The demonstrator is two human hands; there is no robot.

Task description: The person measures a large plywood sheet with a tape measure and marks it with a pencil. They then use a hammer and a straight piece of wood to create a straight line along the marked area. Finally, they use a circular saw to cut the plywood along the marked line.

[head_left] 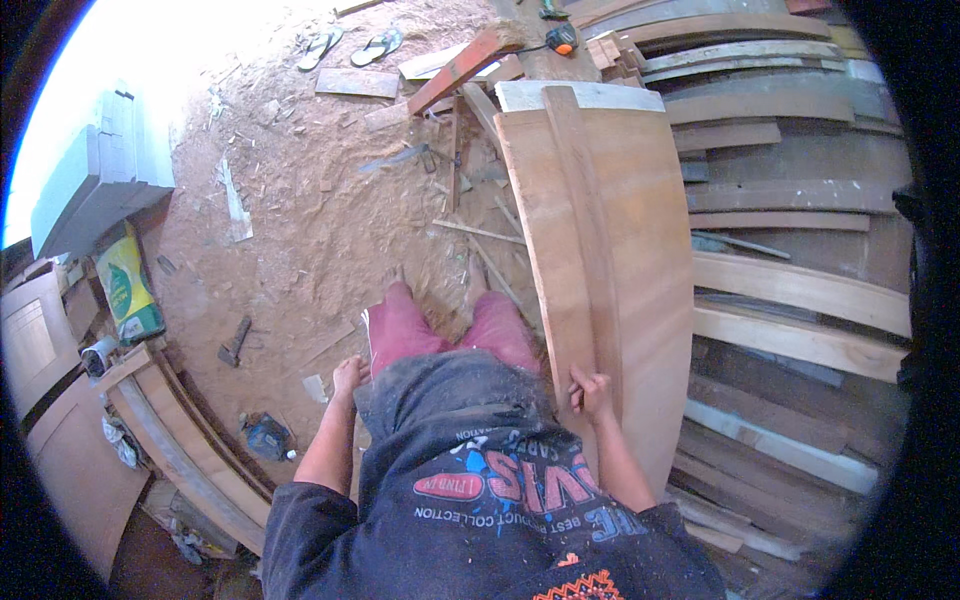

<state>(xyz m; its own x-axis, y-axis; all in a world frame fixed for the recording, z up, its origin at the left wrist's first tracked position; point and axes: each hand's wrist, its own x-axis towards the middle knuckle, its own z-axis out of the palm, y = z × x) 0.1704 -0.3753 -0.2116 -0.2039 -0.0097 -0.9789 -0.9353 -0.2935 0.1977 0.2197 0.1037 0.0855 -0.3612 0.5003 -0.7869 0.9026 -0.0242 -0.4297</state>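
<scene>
A long, light-brown wooden panel stretches away from me on my right, with a pale strip across its far end. Along its face runs a narrow darker wooden strip. Over the panel's near part is my right hand, beside that strip. Its fingers are curled in, and whether they pinch anything small is hidden. My left hand hangs loosely closed beside my red shorts, and nothing shows in it.
Stacked boards fill the right side. A hammer lies on the dusty floor at left, near a curved wooden piece. Ahead are a reddish beam, sandals and an orange-and-black tape measure. Grey blocks stand far left.
</scene>
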